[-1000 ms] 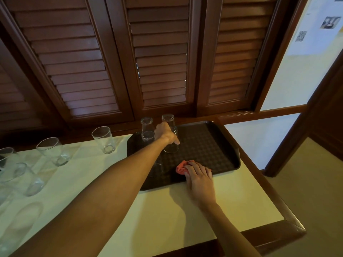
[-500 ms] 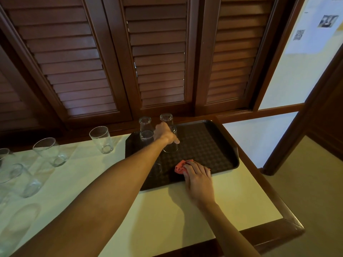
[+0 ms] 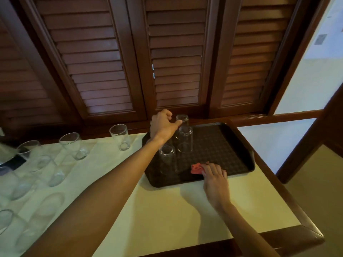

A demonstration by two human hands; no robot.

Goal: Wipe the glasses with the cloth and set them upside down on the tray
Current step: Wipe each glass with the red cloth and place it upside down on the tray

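A dark tray point(image 3: 232, 143) lies on the cream counter at the back right. Three clear glasses stand upside down on it: one at the back point(image 3: 182, 119), one in the middle point(image 3: 184, 139), one nearer me point(image 3: 167, 159). My left hand point(image 3: 162, 126) hovers just above and left of the middle glass with loosely curled fingers and holds nothing; its thumb points toward the back glass. At the tray's front rim my right hand point(image 3: 215, 175) rests and holds a bunched red cloth point(image 3: 196, 168), which pokes out past its fingers.
Several upright clear glasses stand on the counter to the left, the nearest to the tray point(image 3: 120, 137), then another point(image 3: 73, 146) and more toward the left edge. Dark wooden shutters point(image 3: 176, 62) rise right behind the tray. A wooden rim point(image 3: 289, 206) borders the counter's right edge.
My left hand has let go of the middle upside-down glass and lifted up and back to the left. My right hand stays on the cloth at the tray's rim.
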